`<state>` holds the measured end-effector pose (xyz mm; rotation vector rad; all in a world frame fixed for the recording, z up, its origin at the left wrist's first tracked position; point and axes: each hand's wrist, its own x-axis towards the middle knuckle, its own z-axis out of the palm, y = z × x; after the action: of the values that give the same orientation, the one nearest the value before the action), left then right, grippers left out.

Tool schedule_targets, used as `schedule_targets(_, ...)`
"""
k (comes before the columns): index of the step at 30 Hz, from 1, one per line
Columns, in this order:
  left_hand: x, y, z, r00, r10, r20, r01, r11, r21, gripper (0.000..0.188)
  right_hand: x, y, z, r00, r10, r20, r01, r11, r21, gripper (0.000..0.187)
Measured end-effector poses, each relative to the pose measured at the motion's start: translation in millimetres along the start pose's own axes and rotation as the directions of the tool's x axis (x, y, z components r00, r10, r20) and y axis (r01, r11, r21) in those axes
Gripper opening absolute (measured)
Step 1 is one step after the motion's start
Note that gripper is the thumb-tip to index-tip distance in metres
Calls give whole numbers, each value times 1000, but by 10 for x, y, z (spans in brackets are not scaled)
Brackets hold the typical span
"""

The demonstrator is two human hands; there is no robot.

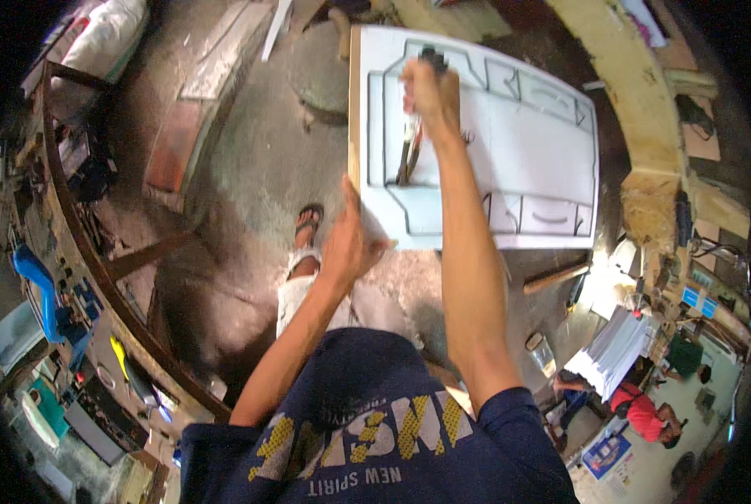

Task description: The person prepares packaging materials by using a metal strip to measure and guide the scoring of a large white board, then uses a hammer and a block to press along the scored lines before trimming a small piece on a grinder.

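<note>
A white board with dark outlined shapes and a tan left edge lies in front of me. My right hand reaches over its far left part, fingers wrapped round a narrow tool. A dark end of that tool sticks out beyond my fist, while its slim white, red and dark part points back toward me. Blur hides the tool's exact kind. At the near left corner of the board is my left hand, open, with a finger stretched along the side edge and the thumb spread along the near edge.
A rusty metal frame curves along the left. Planks lie on the floor beyond it. A worn yellowish beam runs along the right. At the lower right, a person in red is near a white stack.
</note>
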<state>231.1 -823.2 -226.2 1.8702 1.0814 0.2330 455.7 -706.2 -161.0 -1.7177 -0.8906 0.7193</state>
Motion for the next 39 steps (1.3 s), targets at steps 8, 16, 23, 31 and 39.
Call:
schedule_targets(8,-24,-475,92,985,117,-125,-133,982,-133,138,-1163,-426,114,964,-177,-200,254,837,485,5)
schedule_targets(16,-80,-135,64,986,92,-138,-119,973,-198,127,-1405,-145,-289,836,-224,-500,386,888,248,26)
schedule_targets(23,-103,-134,-145,981,123,-152,-126,992,-7,124,-1657,-2464,-1754,664,-620,-418,739,462,491,29)
schedule_targets(31,-358,1529,-488,784,612,103,-539,753,-376,72,-2394,-1551,-2293,854,-46,-518,517,184,836,24)
schedule_targets(39,-638,661,-424,900,259,352,-156,943,-295,21,-2903,-453,-3314,850,-82,-520,422,695,581,26)
